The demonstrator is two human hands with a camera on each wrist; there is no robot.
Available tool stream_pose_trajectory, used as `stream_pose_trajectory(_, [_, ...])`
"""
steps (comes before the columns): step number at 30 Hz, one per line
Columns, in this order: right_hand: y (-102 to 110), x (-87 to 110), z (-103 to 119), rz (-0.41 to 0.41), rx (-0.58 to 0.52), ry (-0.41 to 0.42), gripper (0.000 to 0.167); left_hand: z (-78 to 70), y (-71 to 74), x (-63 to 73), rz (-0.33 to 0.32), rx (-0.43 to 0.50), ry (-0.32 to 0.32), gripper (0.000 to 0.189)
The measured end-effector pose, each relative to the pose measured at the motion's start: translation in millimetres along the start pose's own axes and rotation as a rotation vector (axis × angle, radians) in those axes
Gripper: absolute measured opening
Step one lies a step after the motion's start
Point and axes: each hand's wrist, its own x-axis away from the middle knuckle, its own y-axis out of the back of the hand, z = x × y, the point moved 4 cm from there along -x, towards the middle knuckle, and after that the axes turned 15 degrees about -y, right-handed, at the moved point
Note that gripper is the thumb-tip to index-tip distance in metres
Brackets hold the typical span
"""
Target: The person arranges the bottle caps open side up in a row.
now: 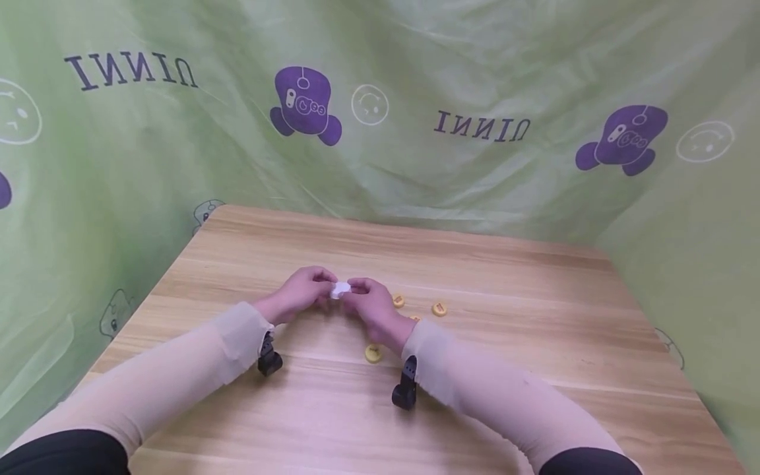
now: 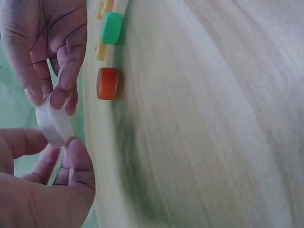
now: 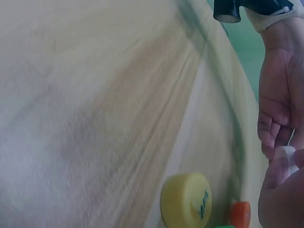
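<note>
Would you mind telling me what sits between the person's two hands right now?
A white cap, pinched by the left hand and the right hand above the wooden table. The head and left wrist views show it best.

The table (image 1: 505, 316) is pale wood with a visible grain and a smooth, matt finish. The white cap (image 2: 51, 124) looks like plastic, its rim finely ribbed. The yellow cap (image 3: 186, 199), orange cap (image 2: 107, 83) and green cap (image 2: 111, 28) are smooth, slightly glossy plastic. The green backdrop (image 1: 415, 79) is thin, creased, faintly shiny sheeting. The sleeves (image 1: 178, 369) are soft matt cloth.
</note>
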Motion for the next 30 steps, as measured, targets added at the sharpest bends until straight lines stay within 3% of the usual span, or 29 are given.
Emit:
stream_pose_trajectory(3, [3, -3.5, 6, -0.017, 0.036, 0.010, 0.038, -2.7, 1.6, -3.0, -0.036, 0.021, -0.014, 0.024])
stream_pose_trajectory(10, [9, -14.0, 18, -0.053, 0.074, -0.029, 0.028, -7.6, 3.0, -7.3, -0.053, 0.103, -0.021, 0.039])
stream_pose_trajectory(18, [4, -25.4, 24, -0.073, 0.113, -0.021, 0.033, -3.7, 4.1, -16.5, -0.145, 0.248, -0.004, 0.034])
stream_pose_trajectory(25, [-4, -34.1, 32, -0.109, 0.107, 0.073, 0.025, 2.1, 8.2, -20.8, -0.202, 0.325, 0.053, 0.029])
stream_pose_trajectory(30, [-5, -39.1, 40, -0.131, 0.135, 0.128, 0.019, 3.2, 10.3, -24.9, -0.259, 0.357, 0.059, 0.029])
